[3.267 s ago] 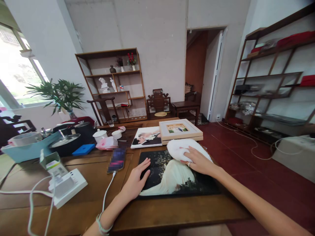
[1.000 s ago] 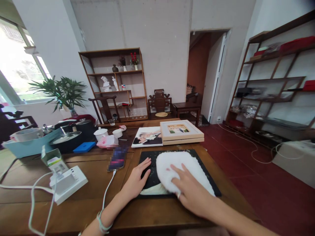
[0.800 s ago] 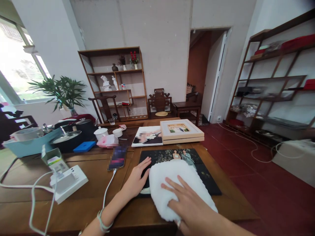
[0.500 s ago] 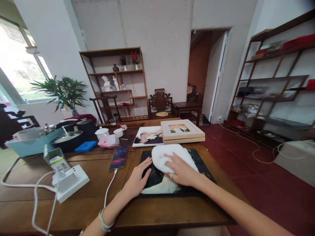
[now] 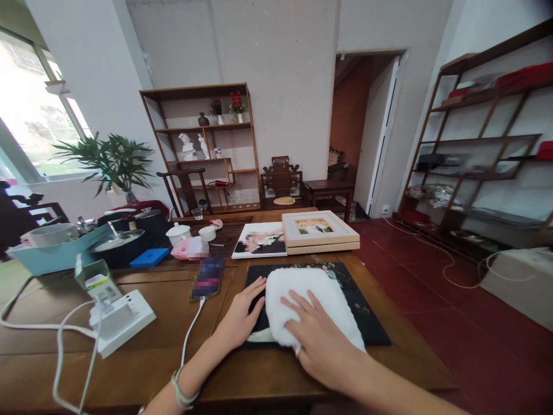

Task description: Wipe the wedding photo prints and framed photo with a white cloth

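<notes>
Cloth [image 5: 303,282] slid nearer across picture panel [image 5: 366,314]; right hand [image 5: 322,341] spread on it; left hand [image 5: 239,314] flat, gripping nothing; wiping looks unfinished.

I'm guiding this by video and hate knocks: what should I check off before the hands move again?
1. Left hand resting on the dark rectangular photo panel: ok.
2. Right hand, fingers spread, on the fluffy white cloth: ok.
3. Cloth within the panel's near edge: cannot tell; it covers part of that edge.
4. Stack of pale wood-framed pictures apart from the cloth: ok.
5. White charging cable apart from the left forearm: cannot tell; they meet in view.
</notes>
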Tool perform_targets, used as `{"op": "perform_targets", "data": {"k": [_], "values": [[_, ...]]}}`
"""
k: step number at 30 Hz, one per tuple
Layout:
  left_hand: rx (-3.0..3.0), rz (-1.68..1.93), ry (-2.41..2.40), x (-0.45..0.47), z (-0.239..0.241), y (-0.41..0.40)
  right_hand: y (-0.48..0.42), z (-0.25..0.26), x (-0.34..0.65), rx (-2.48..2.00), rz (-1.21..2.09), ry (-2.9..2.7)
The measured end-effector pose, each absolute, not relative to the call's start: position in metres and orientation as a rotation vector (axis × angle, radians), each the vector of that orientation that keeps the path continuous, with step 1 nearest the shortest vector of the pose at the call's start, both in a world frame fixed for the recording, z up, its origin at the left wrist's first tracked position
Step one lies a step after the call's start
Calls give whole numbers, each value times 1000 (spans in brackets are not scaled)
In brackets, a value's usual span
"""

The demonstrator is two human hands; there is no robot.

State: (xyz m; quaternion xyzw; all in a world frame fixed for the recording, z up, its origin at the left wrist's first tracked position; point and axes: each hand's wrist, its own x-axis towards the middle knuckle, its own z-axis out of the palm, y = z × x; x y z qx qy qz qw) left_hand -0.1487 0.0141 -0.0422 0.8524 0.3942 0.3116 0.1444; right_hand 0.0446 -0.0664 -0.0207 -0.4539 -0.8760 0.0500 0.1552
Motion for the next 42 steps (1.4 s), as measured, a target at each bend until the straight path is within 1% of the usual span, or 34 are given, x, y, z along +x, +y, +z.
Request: {"op": "perform_targets", "data": {"k": [5,8,12,16,19,24,27,31,35,38,42], "values": [[2445,896,1150,-149,-42,14,-96,-19,40,-1236,326,-2705],[2451,891,1143,-149,-41,13,-90,-19,43,-1245,261,-2599],[2449,886,1143,-148,-41,13,-58,-19,45,-1320,123,-2434],[2444,938,1152,-148,-45,15,-13,-18,44,-1321,-11,-2442],[2457,950,1148,-149,-47,15,16,-15,43,-1292,-49,-2466],[2463,960,1170,-150,-47,15,36,-12,38,-1305,-75,-2462],[2455,978,1174,-149,-47,15,22,-13,31,-1338,-88,-2447],[2443,969,1146,-149,-44,14,-21,-14,23,-1387,-74,-2441],[2443,934,1160,-149,-43,13,-69,-11,22,-1412,110,-2570],[2446,936,1167,-150,-45,14,-89,-10,27,-1353,258,-2709],[2445,960,1153,-151,-48,15,-85,-15,39,-1293,198,-2628]]}}
